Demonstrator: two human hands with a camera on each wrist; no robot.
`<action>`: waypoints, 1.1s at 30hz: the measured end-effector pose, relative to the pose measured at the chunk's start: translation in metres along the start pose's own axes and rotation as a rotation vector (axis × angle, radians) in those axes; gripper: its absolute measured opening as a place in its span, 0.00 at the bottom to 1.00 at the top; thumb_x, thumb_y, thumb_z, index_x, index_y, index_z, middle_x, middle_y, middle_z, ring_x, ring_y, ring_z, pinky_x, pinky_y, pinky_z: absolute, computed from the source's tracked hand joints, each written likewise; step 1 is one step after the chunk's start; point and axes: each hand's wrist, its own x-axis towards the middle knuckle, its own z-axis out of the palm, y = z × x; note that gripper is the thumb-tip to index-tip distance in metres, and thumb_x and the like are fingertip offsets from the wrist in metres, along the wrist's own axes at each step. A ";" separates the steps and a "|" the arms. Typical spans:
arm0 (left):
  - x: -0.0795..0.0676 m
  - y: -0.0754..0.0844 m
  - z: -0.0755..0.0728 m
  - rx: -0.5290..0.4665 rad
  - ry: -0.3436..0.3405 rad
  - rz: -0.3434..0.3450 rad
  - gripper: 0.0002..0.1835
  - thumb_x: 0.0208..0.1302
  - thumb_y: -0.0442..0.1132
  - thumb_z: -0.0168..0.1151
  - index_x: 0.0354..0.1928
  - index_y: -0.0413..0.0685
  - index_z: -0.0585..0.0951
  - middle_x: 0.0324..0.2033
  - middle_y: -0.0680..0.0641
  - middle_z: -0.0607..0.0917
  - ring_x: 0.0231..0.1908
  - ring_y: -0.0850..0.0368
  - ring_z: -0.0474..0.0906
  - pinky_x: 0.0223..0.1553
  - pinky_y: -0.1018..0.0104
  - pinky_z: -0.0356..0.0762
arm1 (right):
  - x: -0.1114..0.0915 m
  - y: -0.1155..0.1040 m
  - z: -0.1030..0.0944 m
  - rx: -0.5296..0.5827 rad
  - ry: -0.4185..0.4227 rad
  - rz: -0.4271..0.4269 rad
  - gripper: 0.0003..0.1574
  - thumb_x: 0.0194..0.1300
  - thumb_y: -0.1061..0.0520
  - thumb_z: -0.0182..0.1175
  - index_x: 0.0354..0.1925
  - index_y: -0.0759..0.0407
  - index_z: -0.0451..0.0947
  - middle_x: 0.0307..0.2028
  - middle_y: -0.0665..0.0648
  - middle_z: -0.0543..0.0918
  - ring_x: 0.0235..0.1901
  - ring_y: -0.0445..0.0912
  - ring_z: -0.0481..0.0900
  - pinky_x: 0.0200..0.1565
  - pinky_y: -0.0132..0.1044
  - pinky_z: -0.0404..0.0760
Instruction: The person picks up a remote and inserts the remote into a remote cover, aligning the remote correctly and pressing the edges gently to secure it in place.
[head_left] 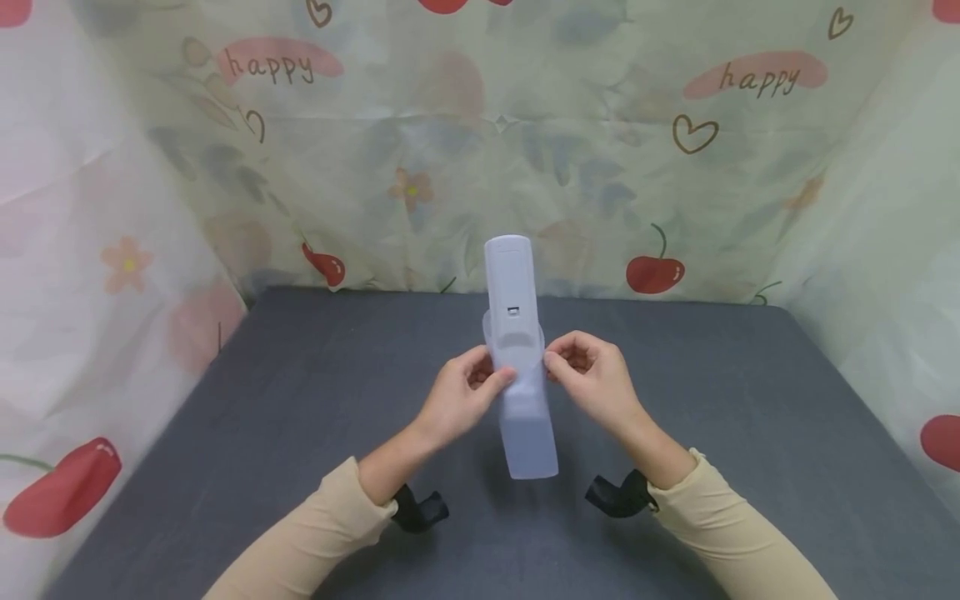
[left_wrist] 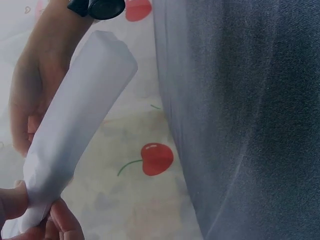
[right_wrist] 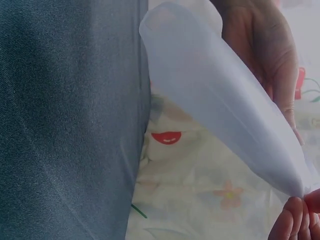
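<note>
Cream sleeves (head_left: 300,533) reach in from the near side, a black fitting (head_left: 423,512) at each wrist. From where I stand, both of the person's hands are gripping: the left hand (head_left: 457,396) pinches a translucent cover (head_left: 529,446) between a thumb laid across its face and fingers curled at its side, while the right hand (head_left: 597,382) pinches the cover's opposite edge between thumb and fingertips. The cover is held up between them over a dark gray table (head_left: 360,358), its lower end nearest the person. From its far end juts a white device (head_left: 512,275), marked by a small dark slot (head_left: 513,312). Behind, a cloth backdrop (head_left: 502,183) is printed with cherries, hearts, flowers and the word "happy."
</note>
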 end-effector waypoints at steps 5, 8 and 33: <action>0.004 0.002 0.001 0.033 -0.029 0.012 0.13 0.65 0.39 0.58 0.47 0.38 0.77 0.35 0.39 0.85 0.31 0.59 0.79 0.31 0.73 0.74 | 0.001 0.003 -0.001 0.024 0.000 0.006 0.05 0.63 0.64 0.57 0.34 0.68 0.77 0.27 0.61 0.79 0.24 0.41 0.78 0.33 0.31 0.81; 0.006 0.002 0.002 0.039 -0.027 0.015 0.13 0.64 0.39 0.59 0.45 0.37 0.78 0.34 0.39 0.85 0.30 0.59 0.78 0.31 0.73 0.74 | 0.003 0.005 -0.002 0.069 -0.055 0.034 0.05 0.65 0.64 0.54 0.37 0.68 0.73 0.32 0.61 0.77 0.28 0.44 0.79 0.37 0.38 0.83; 0.006 -0.001 -0.002 0.051 -0.070 -0.083 0.15 0.63 0.42 0.60 0.48 0.41 0.80 0.41 0.42 0.85 0.38 0.54 0.83 0.40 0.65 0.79 | 0.007 0.003 0.003 0.163 -0.114 0.097 0.26 0.62 0.62 0.60 0.54 0.65 0.59 0.39 0.71 0.79 0.27 0.41 0.84 0.33 0.47 0.84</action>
